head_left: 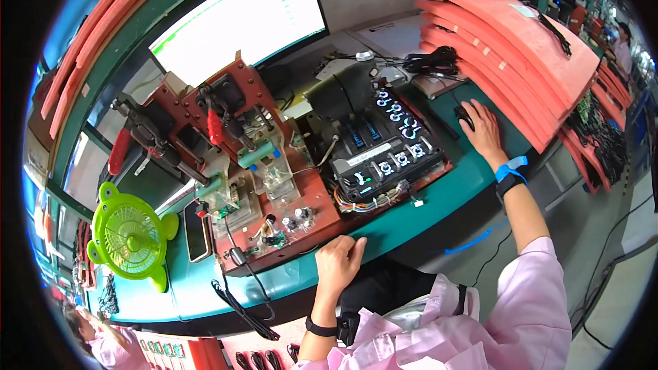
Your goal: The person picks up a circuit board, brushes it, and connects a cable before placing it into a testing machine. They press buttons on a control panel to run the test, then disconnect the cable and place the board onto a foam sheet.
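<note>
My right hand (485, 133) lies over a black computer mouse (464, 118) on the green mat, its fingers resting on it. My left hand (339, 262) is curled into a loose fist at the front edge of the dark red test fixture (301, 229); nothing shows in it. Two toggle clamps with red handles, one of them a red handle (214, 123), stand on the fixture above small circuit boards (229, 199). To their right sits a black panel (391, 157) with lit round displays and a bundle of coloured wires. A bright monitor (240, 17) stands behind.
A green frog-shaped fan (130, 236) and a phone (198, 231) are at the left. Stacked pink foam sheets (507, 62) rise at the right beside coiled black cables (432, 62). A black cable (243, 305) hangs off the front edge. Another person (103, 342) is at lower left.
</note>
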`<action>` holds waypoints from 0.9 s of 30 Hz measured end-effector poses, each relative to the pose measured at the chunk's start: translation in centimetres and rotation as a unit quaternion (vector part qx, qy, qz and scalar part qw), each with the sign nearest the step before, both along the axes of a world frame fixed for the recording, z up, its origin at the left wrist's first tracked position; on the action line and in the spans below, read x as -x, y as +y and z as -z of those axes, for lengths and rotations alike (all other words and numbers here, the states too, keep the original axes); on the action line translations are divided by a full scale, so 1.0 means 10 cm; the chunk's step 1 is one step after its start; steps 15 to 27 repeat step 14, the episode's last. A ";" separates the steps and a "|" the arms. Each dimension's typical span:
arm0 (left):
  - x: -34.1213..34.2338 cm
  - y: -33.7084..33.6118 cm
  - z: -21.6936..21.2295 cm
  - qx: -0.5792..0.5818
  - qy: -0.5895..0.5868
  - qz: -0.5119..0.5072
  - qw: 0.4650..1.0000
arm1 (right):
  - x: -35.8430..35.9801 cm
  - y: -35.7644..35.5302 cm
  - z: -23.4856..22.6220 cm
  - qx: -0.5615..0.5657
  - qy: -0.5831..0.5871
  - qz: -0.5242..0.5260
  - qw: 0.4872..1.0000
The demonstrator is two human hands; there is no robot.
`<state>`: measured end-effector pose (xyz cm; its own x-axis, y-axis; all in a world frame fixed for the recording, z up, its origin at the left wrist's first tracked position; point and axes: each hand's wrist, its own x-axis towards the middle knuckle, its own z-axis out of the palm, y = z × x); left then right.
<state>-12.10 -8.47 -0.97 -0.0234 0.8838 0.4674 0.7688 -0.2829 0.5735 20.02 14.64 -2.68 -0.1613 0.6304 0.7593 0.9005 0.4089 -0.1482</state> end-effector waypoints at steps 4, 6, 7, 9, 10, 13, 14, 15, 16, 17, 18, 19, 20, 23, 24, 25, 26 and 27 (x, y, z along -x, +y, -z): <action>-0.02 -0.01 0.01 -0.007 -0.003 -0.009 1.000 | -0.07 0.04 -0.01 0.056 0.003 -0.023 0.998; -0.02 0.00 0.01 -0.009 -0.007 -0.015 1.000 | -0.04 0.01 -0.04 0.060 0.011 -0.030 0.998; -0.02 0.00 0.01 -0.013 -0.005 -0.014 1.000 | -0.02 -0.03 -0.08 0.060 0.013 -0.028 0.998; -0.02 0.00 0.00 -0.018 -0.002 -0.011 1.000 | 0.00 -0.05 -0.12 0.062 0.017 -0.022 0.998; -0.02 0.00 0.00 -0.019 -0.003 -0.016 1.000 | 0.01 -0.03 -0.11 0.061 0.015 -0.027 0.998; 0.00 -0.01 0.01 -0.009 0.007 -0.025 1.000 | -0.02 0.06 -0.02 0.055 0.015 -0.033 0.998; 0.00 0.00 0.02 -0.012 0.013 -0.027 0.999 | -0.04 0.08 0.00 0.073 0.018 -0.011 0.997; 0.00 0.00 0.02 -0.012 0.013 -0.027 0.999 | -0.04 0.08 0.00 0.073 0.018 -0.011 0.997; 0.00 0.00 0.02 -0.012 0.013 -0.027 0.999 | -0.04 0.08 0.00 0.073 0.018 -0.011 0.997; 0.00 0.00 0.02 -0.012 0.013 -0.027 0.999 | -0.04 0.08 0.00 0.073 0.018 -0.011 0.997; 0.00 0.00 0.02 -0.012 0.013 -0.027 0.999 | -0.04 0.08 0.00 0.073 0.018 -0.011 0.997; 0.00 0.00 0.02 -0.012 0.013 -0.027 0.999 | -0.04 0.08 0.00 0.073 0.018 -0.011 0.997; 0.00 0.00 0.02 -0.012 0.013 -0.027 0.999 | -0.04 0.08 0.00 0.073 0.018 -0.011 0.997; 0.00 0.00 0.02 -0.012 0.013 -0.027 0.999 | -0.04 0.08 0.00 0.073 0.018 -0.011 0.997; 0.00 0.00 0.02 -0.012 0.013 -0.027 0.999 | -0.04 0.08 0.00 0.073 0.018 -0.011 0.997; 0.00 0.00 0.02 -0.012 0.013 -0.027 0.999 | -0.04 0.08 0.00 0.073 0.018 -0.011 0.997; 0.00 0.00 0.02 -0.012 0.013 -0.027 0.999 | -0.04 0.08 0.00 0.073 0.018 -0.011 0.997; 0.00 0.00 0.02 -0.012 0.013 -0.027 0.999 | -0.04 0.08 0.00 0.073 0.018 -0.011 0.997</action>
